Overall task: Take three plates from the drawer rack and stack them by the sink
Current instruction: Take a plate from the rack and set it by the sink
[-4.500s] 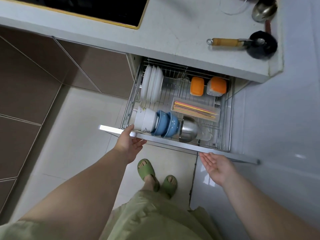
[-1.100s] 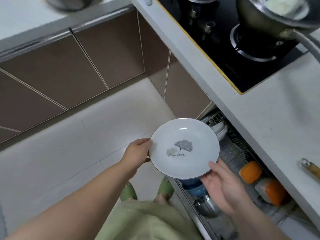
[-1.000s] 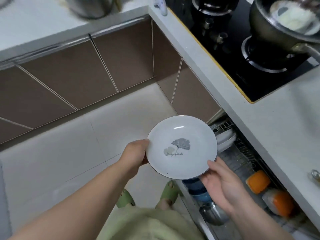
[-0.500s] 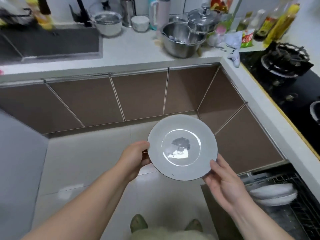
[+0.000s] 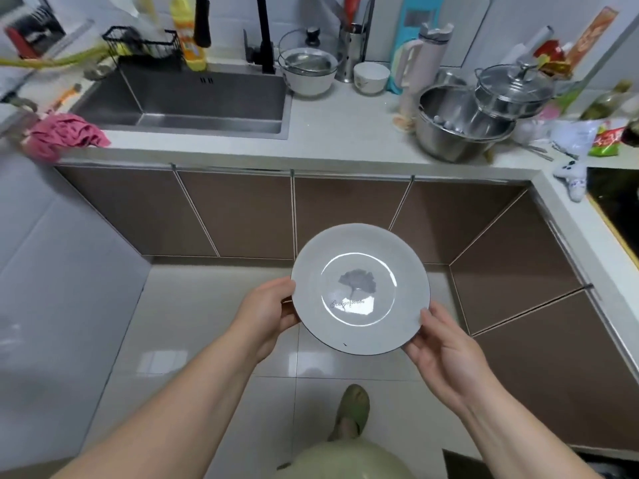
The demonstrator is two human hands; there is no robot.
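Observation:
I hold a white plate point(image 5: 359, 288) with a grey leaf print and a dark rim face up in front of me, above the floor. My left hand point(image 5: 266, 312) grips its left rim with the thumb on top. My right hand point(image 5: 446, 354) holds the lower right rim, fingers curled underneath. The steel sink point(image 5: 193, 98) lies at the far left of the counter. A bare stretch of white counter point(image 5: 345, 133) lies just right of the sink. The drawer rack is out of view.
A pink cloth point(image 5: 65, 134) lies at the sink's left front corner. A white bowl with a strainer point(image 5: 307, 72), a small bowl point(image 5: 371, 77), steel pots point(image 5: 466, 122) and bottles crowd the back and right of the counter. The black hob point(image 5: 615, 205) is at the right edge.
I have turned left from the open drawer toward the sink counter, carrying the plate in both hands. The sink and counter now fill the top of the view; the drawer has dropped out of sight.

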